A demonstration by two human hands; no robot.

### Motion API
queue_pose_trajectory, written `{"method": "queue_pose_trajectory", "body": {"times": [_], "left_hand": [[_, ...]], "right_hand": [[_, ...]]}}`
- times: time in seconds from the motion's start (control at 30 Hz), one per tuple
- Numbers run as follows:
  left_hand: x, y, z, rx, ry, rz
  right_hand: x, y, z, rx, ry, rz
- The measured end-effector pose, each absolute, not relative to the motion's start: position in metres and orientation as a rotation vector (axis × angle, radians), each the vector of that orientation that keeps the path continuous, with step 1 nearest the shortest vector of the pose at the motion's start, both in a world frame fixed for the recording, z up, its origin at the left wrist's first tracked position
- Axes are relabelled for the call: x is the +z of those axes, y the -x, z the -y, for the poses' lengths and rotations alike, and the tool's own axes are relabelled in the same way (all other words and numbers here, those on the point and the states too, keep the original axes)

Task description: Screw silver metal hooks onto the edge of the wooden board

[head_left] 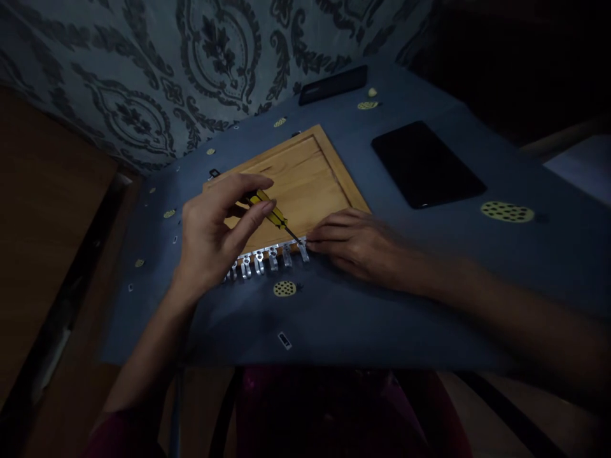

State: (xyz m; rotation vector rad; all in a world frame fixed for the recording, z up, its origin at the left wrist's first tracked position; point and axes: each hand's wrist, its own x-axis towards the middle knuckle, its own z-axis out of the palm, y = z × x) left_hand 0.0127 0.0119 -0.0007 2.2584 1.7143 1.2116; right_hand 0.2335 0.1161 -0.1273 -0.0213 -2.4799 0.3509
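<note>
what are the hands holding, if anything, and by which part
The left hand holds a screwdriver by its yellow handle. The right hand is at the hook strip's end; whether it grips anything cannot be told.

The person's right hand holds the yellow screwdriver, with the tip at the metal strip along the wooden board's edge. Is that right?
Not quite: the head view shows the left hand holding the yellow screwdriver, not the right hand. The tip is indeed at the metal strip along the wooden board's edge.
</note>
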Motion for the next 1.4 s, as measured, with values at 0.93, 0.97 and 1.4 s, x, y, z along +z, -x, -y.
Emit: {"method": "queue_pose_trajectory", "body": {"times": [0.93, 0.97, 1.4], "left_hand": [[-0.006, -0.017, -0.005, 1.268, -2.162, -1.781], [-0.006, -0.018, -0.006, 1.286, -2.168, -1.789], [0.007, -0.025, -0.013, 1.126, -2.289, -1.674]], "right_hand": [[-0.119, -0.234, -0.114, 0.403, 0.077, 2.565], [-0.117, -0.235, -0.114, 0.404, 0.079, 2.568], [-0.118, -0.235, -0.115, 0.441, 0.071, 2.589]]}}
